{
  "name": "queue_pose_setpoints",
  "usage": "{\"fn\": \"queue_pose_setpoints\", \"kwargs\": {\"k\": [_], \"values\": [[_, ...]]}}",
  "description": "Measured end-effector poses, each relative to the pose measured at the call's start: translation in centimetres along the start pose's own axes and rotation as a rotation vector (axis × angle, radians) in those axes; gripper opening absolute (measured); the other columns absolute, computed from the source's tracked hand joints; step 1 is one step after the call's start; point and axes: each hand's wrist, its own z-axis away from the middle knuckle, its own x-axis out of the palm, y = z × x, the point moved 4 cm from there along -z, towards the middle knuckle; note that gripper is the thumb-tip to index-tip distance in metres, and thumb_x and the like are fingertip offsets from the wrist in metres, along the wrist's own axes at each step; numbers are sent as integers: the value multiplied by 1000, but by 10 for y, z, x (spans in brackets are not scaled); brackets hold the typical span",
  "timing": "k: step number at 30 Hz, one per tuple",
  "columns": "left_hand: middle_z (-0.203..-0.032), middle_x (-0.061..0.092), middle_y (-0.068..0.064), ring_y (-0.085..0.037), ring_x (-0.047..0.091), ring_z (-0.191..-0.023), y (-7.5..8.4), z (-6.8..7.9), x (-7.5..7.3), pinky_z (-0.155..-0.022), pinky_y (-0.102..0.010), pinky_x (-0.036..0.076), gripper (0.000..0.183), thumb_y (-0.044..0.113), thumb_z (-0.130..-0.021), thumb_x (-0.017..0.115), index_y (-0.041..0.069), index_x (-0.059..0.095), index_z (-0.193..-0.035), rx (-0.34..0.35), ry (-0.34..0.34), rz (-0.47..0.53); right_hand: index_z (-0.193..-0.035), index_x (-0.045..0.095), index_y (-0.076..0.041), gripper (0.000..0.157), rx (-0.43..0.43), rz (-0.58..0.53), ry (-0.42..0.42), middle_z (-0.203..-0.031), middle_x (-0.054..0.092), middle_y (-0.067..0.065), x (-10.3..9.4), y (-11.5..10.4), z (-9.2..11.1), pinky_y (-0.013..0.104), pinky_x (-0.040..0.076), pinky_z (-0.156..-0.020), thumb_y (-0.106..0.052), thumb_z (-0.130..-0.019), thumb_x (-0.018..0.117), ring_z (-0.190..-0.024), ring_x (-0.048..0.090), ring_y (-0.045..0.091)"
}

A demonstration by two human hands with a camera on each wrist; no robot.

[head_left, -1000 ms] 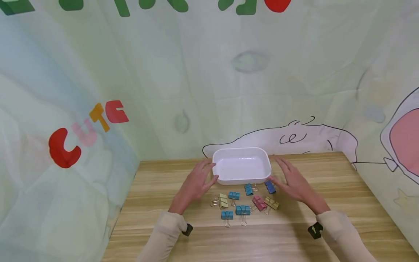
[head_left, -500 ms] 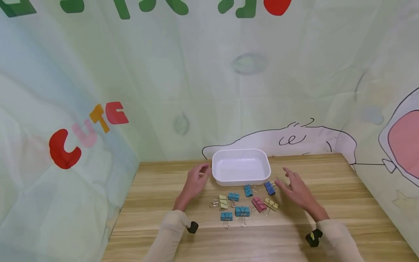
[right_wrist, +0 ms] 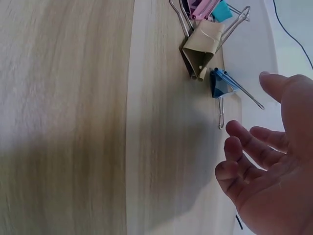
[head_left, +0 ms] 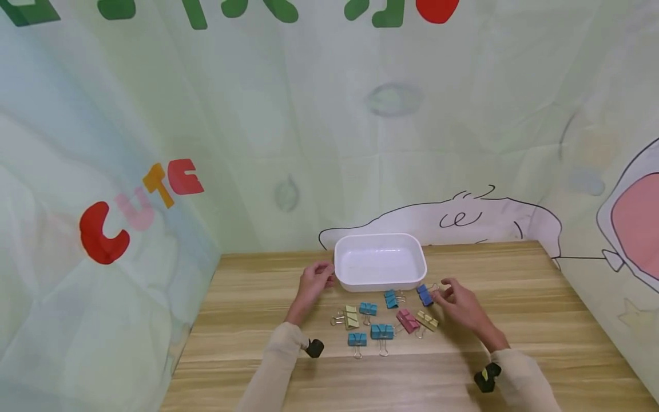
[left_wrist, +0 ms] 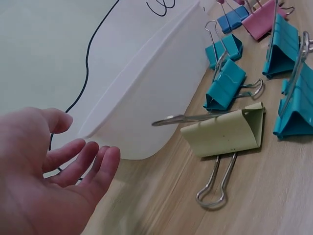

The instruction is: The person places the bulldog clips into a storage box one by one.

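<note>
A white tray point(head_left: 381, 286) stands at the back of the table. My left hand point(head_left: 315, 283) is at its left end, fingers loosely bent, fingertips right at the rim in the left wrist view. My right hand point(head_left: 460, 303) hovers beside the blue binder clip point(head_left: 424, 295), thumb and fingers apart with nothing between them in the right wrist view. In front of the tray lie a pink binder clip point(head_left: 408, 321), a yellow binder clip point(head_left: 427, 320), a pale yellow binder clip point(left_wrist: 225, 132) and several teal binder clips point(head_left: 382, 331).
The wooden table point(head_left: 247, 320) ends at a printed cloth backdrop point(head_left: 288, 143) behind the tray and along both sides. A black wrist device point(head_left: 314, 348) sits at the left cuff, another wrist device point(head_left: 487, 377) at the right cuff.
Both hands have drawn back from the tray's ends. The right hand has come lower and in toward the blue binder clip, its fingers more bent. The clips and tray stay put.
</note>
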Motion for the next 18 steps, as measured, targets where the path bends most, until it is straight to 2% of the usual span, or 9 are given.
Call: {"fn": "queue_pose_setpoints", "kwargs": {"k": [3, 6, 10, 14, 18], "values": [[-113, 65, -30, -39, 68, -99, -3, -2, 3, -94, -52, 63, 32, 12, -104, 63, -12, 60, -125, -29, 12, 11, -125, 55, 11, 49, 10, 9, 2, -94, 70, 14, 4, 2, -1, 45, 62, -79, -27, -100, 72, -89, 67, 31], [-111, 65, -27, -32, 69, -94, -5, -3, 4, -91, -48, 65, 32, 13, -103, 65, -11, 59, -124, -49, 21, -16, -119, 58, 9, 46, 26, 24, -2, -92, 70, 12, 8, 2, -1, 38, 59, -73, -28, -98, 75, -86, 66, 28], [-108, 65, -22, -25, 69, -90, -7, -4, 6, -88, -42, 66, 33, 11, -103, 66, -11, 59, -126, -72, 24, -27, -112, 62, 7, 41, 41, 30, -1, -91, 70, 12, 11, 2, -2, 35, 58, -70, -28, -96, 76, -85, 66, 27], [-107, 64, -21, -27, 70, -90, -7, -5, 9, -87, -40, 66, 33, 6, -102, 66, -13, 58, -127, -83, 19, 9, -109, 65, 6, 40, 60, 26, 11, -89, 70, 12, 11, 5, -3, 33, 57, -69, -29, -94, 77, -83, 65, 26], [-104, 62, -20, -30, 71, -89, -7, -5, 11, -89, -45, 66, 32, 3, -101, 66, -15, 56, -126, -80, 10, 53, -108, 68, 4, 38, 89, 16, 13, -88, 71, 9, 14, 7, -4, 32, 56, -69, -30, -93, 80, -82, 65, 22]]}}
